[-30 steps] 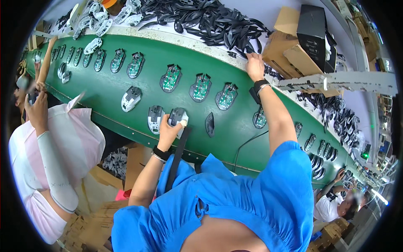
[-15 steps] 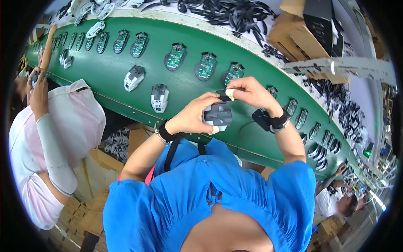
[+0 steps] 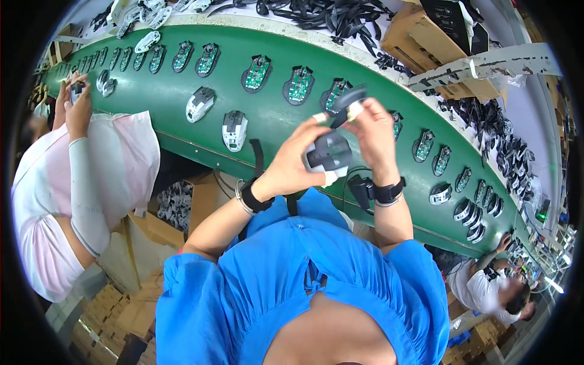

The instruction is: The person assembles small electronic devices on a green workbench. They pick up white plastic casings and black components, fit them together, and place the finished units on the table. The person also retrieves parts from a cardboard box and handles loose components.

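Note:
My left hand (image 3: pixel 291 161) is closed around a grey and white computer mouse (image 3: pixel 328 153), its thumb and fingers gripping the sides. Just beyond it, my right hand (image 3: pixel 375 135) pinches a curved black plastic piece (image 3: pixel 348 98), held up above the belt and tilted; it is slightly blurred. Pale covers sit on some fingertips of both hands. Two more grey and white mice, a farther one (image 3: pixel 200 104) and a nearer one (image 3: pixel 234 130), lie on the green belt left of my hands. Behind the black piece is a mouse base with a green circuit board (image 3: pixel 334 92), partly hidden.
Along the green belt (image 3: pixel 164 91) runs a row of mouse bases with circuit boards (image 3: pixel 256 73). Black plastic parts (image 3: pixel 328 18) heap on the far ledge, beside a cardboard box (image 3: pixel 420 39). A metal bar (image 3: pixel 486 66) juts in at right. A co-worker (image 3: pixel 91 158) works at left.
My right hand has raised the black piece up and away from the mouse, where it was close against the far end. The left hand has turned the mouse and shifted slightly right.

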A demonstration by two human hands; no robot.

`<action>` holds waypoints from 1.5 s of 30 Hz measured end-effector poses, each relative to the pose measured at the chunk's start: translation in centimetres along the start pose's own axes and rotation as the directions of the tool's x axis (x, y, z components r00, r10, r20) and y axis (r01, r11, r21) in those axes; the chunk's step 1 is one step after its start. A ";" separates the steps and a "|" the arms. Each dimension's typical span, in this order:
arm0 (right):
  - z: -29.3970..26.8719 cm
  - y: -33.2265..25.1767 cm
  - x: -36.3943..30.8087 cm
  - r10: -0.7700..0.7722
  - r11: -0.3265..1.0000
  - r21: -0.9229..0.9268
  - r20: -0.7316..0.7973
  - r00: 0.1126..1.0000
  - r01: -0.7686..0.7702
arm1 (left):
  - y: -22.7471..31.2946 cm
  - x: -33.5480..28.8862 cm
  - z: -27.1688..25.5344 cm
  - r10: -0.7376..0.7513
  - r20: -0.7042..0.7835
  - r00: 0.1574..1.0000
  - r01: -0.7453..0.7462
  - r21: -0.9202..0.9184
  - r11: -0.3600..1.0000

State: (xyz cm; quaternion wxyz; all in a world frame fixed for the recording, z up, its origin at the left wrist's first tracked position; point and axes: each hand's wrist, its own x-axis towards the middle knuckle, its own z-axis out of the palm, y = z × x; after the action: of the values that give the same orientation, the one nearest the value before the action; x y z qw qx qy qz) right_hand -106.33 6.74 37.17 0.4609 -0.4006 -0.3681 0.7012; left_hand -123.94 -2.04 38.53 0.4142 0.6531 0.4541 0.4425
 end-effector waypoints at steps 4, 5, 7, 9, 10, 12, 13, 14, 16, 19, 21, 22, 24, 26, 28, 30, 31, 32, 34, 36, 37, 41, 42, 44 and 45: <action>0.1 -2.8 -1.5 0.024 0.996 0.080 0.109 0.994 -0.033 | 1.1 0.1 -1.2 -0.517 -0.084 0.852 0.318 -0.701 0.638; 0.4 -2.7 -2.2 0.064 0.997 0.032 0.214 0.975 -0.073 | 1.3 0.3 -1.4 -0.567 -0.094 0.818 0.338 -0.720 0.607; 1.8 -2.3 -3.6 0.160 0.985 0.016 0.284 0.945 -0.172 | 1.1 0.4 -0.9 -0.540 -0.183 0.821 0.281 -0.694 0.663; 3.4 -2.6 -3.7 0.187 0.978 0.030 0.308 0.933 -0.206 | 1.1 0.3 -1.0 -0.522 -0.174 0.835 0.259 -0.712 0.653; 3.3 -2.3 -3.6 0.173 0.983 0.008 0.326 0.929 -0.186 | 1.1 0.3 -1.1 -0.510 -0.171 0.843 0.248 -0.718 0.650; 3.0 -1.5 -3.3 0.146 0.989 -0.033 0.365 0.920 -0.144 | 1.0 0.1 -1.0 -0.511 -0.186 0.839 0.240 -0.717 0.655; 3.2 -1.6 -3.4 0.138 0.990 -0.062 0.363 0.922 -0.124 | 1.0 0.0 -1.0 -0.513 -0.195 0.836 0.236 -0.716 0.657; 3.5 -1.7 -3.5 0.130 0.990 -0.090 0.361 0.923 -0.104 | 0.9 0.0 -1.0 -0.509 -0.215 0.833 0.235 -0.696 0.679; 3.7 -1.6 -3.7 0.108 0.988 -0.142 0.353 0.929 -0.061 | 0.7 -0.1 -1.1 -0.499 -0.254 0.829 0.233 -0.653 0.721; 3.7 -1.2 -3.7 0.081 0.981 -0.191 0.348 0.934 -0.014 | 0.3 -0.3 -1.4 -0.448 -0.300 0.842 0.214 -0.576 0.789; 3.9 -1.5 -3.6 0.083 0.981 -0.195 0.368 0.926 -0.011 | 0.2 -0.4 -1.8 -0.434 -0.304 0.848 0.221 -0.541 0.811; 4.0 -1.7 -3.6 0.077 0.973 -0.232 0.357 0.931 0.009 | 0.3 -0.4 -1.9 -0.428 -0.305 0.851 0.226 -0.522 0.823; 4.4 -2.0 -3.8 0.061 0.951 -0.304 0.335 0.940 0.046 | 0.4 -0.6 -2.2 -0.468 -0.250 0.848 0.296 -0.509 0.808; 4.7 -2.2 -3.7 0.145 0.924 -0.381 0.268 0.952 -0.034 | 0.5 -0.7 -2.6 -0.488 -0.206 0.848 0.345 -0.483 0.805; 4.5 -2.0 -3.7 0.192 0.940 -0.327 0.264 0.945 -0.100 | 1.0 -0.9 -3.0 -0.495 -0.181 0.850 0.376 -0.450 0.810; 3.7 -0.9 -3.8 0.195 0.978 -0.140 0.331 0.923 -0.156 | 0.7 -1.4 -2.5 -0.432 -0.204 0.879 0.295 -0.478 0.827; 3.9 -1.1 -3.8 0.204 0.979 -0.077 0.307 0.930 -0.189 | 0.9 -1.7 -2.2 -0.400 -0.213 0.891 0.255 -0.493 0.832; 4.4 -1.4 -4.0 0.214 0.976 -0.012 0.283 0.935 -0.219 | 2.2 -2.0 -2.7 -0.385 -0.144 0.911 0.285 -0.456 0.843; 5.3 -1.6 -4.4 0.225 0.970 0.035 0.244 0.943 -0.241 | 1.8 -2.7 -2.3 -0.363 -0.136 0.922 0.264 -0.466 0.845; 5.0 -1.0 -4.8 0.128 0.990 0.028 0.265 0.956 -0.140 | 1.9 -2.7 -2.3 -0.329 -0.163 0.930 0.220 -0.469 0.855; 4.9 -0.5 -5.0 0.082 0.995 0.025 0.274 0.958 -0.092 | 1.8 -2.5 -2.3 -0.320 -0.173 0.932 0.223 -0.422 0.879; 4.8 0.5 -3.4 0.092 0.990 0.084 0.199 0.976 -0.111 | 0.4 -0.5 -2.8 -0.313 -0.154 0.937 0.246 -0.344 0.906; 4.6 0.0 -3.4 0.120 0.991 0.032 0.236 0.964 -0.131 | 0.1 -0.5 -3.0 -0.279 -0.145 0.949 0.222 -0.322 0.920; 3.7 -1.1 -3.7 0.147 0.988 -0.007 0.295 0.944 -0.152 | 0.8 -0.9 -3.8 -0.269 -0.081 0.960 0.241 -0.254 0.937; 3.5 -1.6 -4.1 0.156 0.987 -0.026 0.323 0.933 -0.156 | 1.3 -1.9 -3.8 -0.253 -0.019 0.967 0.235 -0.308 0.922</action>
State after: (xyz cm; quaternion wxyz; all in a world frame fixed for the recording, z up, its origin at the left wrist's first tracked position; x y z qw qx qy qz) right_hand -107.91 2.86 40.90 0.3370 -0.3079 -0.4059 0.7917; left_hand -127.63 -3.62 40.34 0.5477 0.5069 0.4705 0.4709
